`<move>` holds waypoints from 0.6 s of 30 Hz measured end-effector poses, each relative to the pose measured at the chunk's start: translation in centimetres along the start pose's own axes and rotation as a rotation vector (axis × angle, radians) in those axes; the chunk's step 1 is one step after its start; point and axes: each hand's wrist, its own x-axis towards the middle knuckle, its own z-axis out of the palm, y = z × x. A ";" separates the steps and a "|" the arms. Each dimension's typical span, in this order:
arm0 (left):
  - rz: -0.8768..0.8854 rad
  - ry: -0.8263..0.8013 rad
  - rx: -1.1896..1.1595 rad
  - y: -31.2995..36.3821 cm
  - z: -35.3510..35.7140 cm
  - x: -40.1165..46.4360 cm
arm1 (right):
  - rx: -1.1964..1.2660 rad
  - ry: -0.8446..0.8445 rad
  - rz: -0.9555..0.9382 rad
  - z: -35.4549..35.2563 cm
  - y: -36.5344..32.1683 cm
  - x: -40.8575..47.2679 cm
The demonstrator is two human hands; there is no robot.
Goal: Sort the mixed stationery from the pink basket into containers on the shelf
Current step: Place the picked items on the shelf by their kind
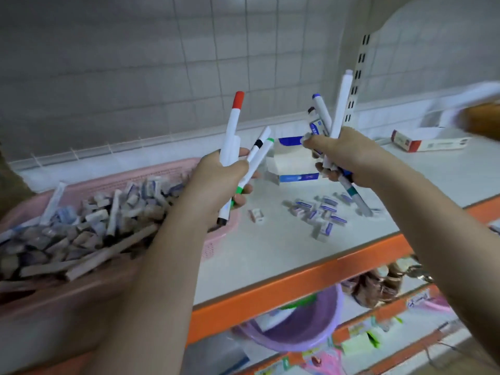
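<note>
The pink basket [186, 169] stands at the left on the white shelf [270, 253], heaped with small erasers, markers and wooden sticks. Above its right end my left hand [216, 185] grips three white markers [230, 136]: one with a red cap pointing up, one with a black band, one with green ends. Further right my right hand [341, 158] holds a bundle of white markers [339, 109] with blue, black and teal caps, plus a small eraser packet. Behind and between the hands sits an open white-and-blue box [292, 163].
Loose blue-labelled erasers [322, 212] lie scattered on the shelf right of the basket. A flat red-and-white box [427, 143] lies at the back right. The shelf has an orange front edge [297, 282]; a purple basin [305, 326] and packaged goods sit below.
</note>
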 end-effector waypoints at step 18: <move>-0.192 0.373 -0.059 -6.1 15.7 0.4 | -0.064 -0.545 0.054 -8.9 8.9 7.0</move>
